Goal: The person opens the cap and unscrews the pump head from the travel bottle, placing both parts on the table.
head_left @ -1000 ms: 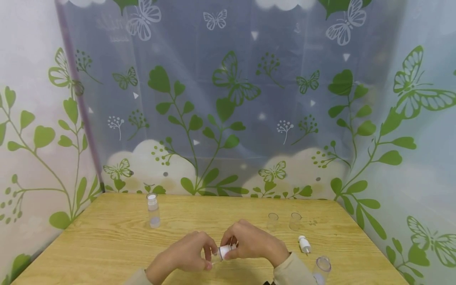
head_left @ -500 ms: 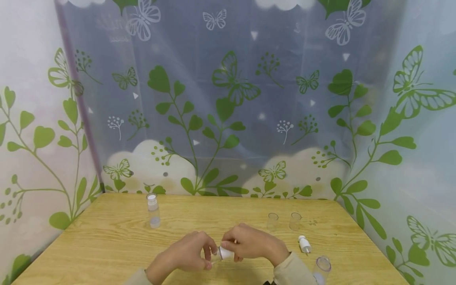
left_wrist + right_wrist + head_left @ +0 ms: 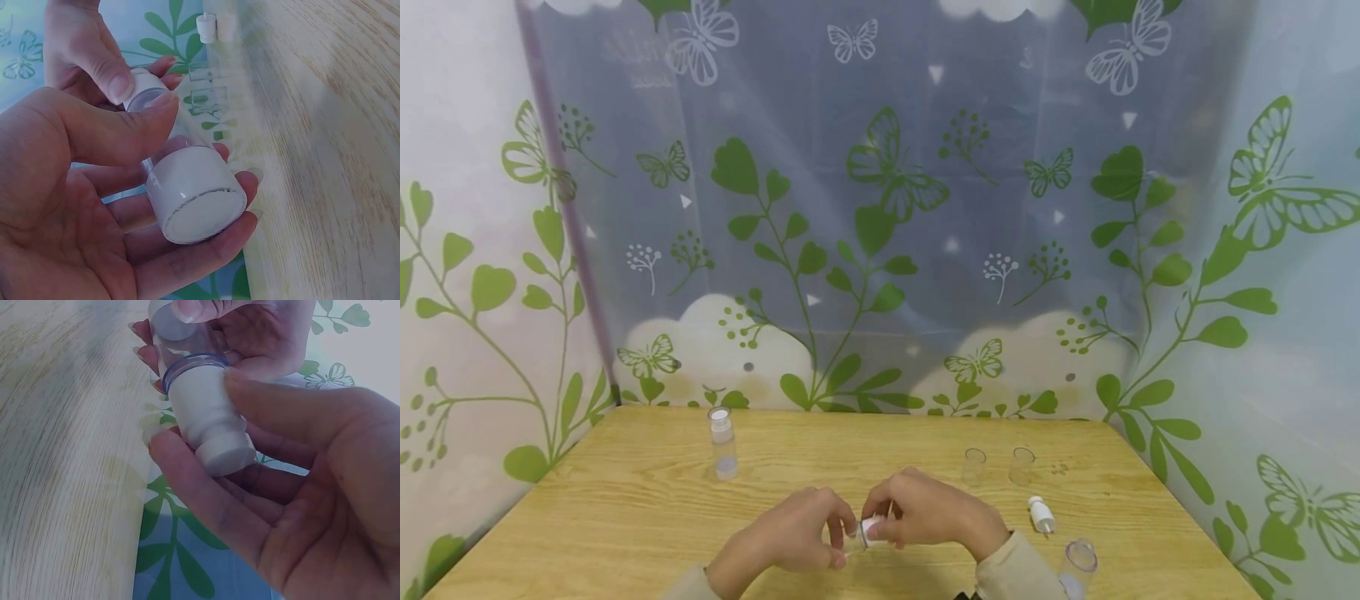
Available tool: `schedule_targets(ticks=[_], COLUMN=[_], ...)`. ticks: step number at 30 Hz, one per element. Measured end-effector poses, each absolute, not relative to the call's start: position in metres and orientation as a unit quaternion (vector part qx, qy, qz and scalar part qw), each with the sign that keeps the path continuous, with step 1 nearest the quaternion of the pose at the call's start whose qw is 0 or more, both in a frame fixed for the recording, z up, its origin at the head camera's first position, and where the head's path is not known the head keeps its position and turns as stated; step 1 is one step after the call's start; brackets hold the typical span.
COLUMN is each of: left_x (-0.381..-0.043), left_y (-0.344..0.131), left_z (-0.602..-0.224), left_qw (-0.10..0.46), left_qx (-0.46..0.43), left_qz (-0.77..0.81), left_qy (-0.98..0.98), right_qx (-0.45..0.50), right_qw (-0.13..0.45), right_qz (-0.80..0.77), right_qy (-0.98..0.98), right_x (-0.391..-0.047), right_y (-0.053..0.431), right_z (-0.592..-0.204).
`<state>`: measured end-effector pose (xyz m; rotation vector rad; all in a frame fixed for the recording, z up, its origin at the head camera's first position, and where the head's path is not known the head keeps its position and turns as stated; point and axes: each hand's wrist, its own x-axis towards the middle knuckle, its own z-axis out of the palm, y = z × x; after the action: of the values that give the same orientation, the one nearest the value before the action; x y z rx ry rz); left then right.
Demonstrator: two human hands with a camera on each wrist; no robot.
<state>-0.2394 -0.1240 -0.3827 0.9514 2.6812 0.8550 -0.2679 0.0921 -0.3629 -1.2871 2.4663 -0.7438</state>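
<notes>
My left hand (image 3: 797,529) grips a small clear bottle (image 3: 194,187) with a white base, holding it tilted above the table. The thumb lies along its clear wall and the fingers curl beneath it. At the bottle's mouth, my right hand (image 3: 928,510) holds a white pump top (image 3: 206,412) between thumb and fingers. The pump's wide collar meets the bottle's bluish rim in the right wrist view. Whether the collar is fully seated cannot be told.
On the wooden table (image 3: 625,517), a capped pump bottle (image 3: 723,450) stands at the left. To the right are two clear caps (image 3: 974,471) (image 3: 1022,468), small clear pieces (image 3: 1059,468), a loose white pump (image 3: 1041,514) and an uncapped clear bottle (image 3: 1079,560). Printed curtains surround the table.
The fingers of my right hand turn over the pump top at half a second ago, then return to nearly their earlier grip. My left hand stays still with the bottle.
</notes>
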Motion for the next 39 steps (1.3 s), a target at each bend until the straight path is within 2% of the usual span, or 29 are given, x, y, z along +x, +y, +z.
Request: schedule_targets(ticks=[7, 21, 39], left_x=[-0.2401, -0.2422, -0.2435], left_y=[-0.1235, -0.1237, -0.1256], left_z=[-0.3846, -0.3851, -0.386], left_qw=[0.084, 0.083, 0.09], left_qx=[0.319, 0.325, 0.319], left_qz=[0.287, 0.296, 0.294], left_qy=[0.899, 0.894, 0.897], right_qx=[-0.449, -0.442, -0.423], right_qw=[0.099, 0.078, 0.089], right_qz=[-0.222, -0.229, -0.25], right_qy=[0.86, 0.864, 0.866], right_x=[-0.2687, -0.2663, -0.2689], right_y=[0.0923, 0.0894, 0.0912], right_z=[-0.3637, -0.3618, -0.3632])
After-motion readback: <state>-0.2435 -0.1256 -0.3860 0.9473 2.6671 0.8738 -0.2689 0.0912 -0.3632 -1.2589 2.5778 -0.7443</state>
